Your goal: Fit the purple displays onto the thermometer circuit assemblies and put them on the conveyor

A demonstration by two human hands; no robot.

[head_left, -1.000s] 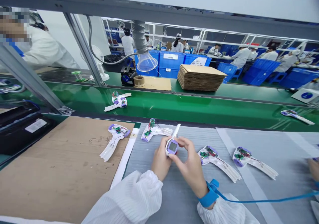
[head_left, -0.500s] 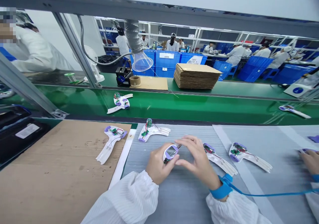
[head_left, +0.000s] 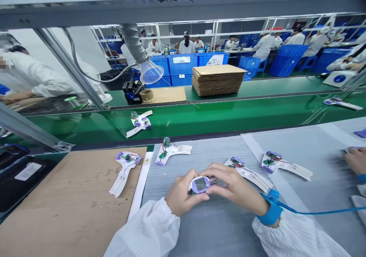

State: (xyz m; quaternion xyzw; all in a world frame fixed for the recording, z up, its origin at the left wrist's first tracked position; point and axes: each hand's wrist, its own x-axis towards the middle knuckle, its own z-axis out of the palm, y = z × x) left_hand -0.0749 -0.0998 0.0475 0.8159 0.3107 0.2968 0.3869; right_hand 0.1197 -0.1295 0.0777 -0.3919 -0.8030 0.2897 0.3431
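Observation:
A white and purple thermometer housing (head_left: 200,184) with a small grey screen is between my two hands, its screen end tilted up toward me. My left hand (head_left: 183,194) is closed round its left side, thumb along the lower edge. From the right, my right hand (head_left: 228,182) pinches it with fingers above and thumb below. A small greyish part shows between these fingers, too hidden to name. Behind my right hand lies an open thermometer half (head_left: 248,175) with a green circuit board and wires. Another such half (head_left: 171,151) lies beyond my left hand.
More open halves lie on the cardboard sheet (head_left: 82,192), the grey mat (head_left: 297,207) and the green belt (head_left: 228,110). A blue wrist strap (head_left: 270,210) trails its cord rightward. A co-worker's hand (head_left: 356,159) is at right. A cardboard stack (head_left: 219,83) stands behind the belt.
The view has shifted slightly. Both hands have come a little nearer with the housing, whose screen has turned more level. My right finger and thumb have closed in on its right side.

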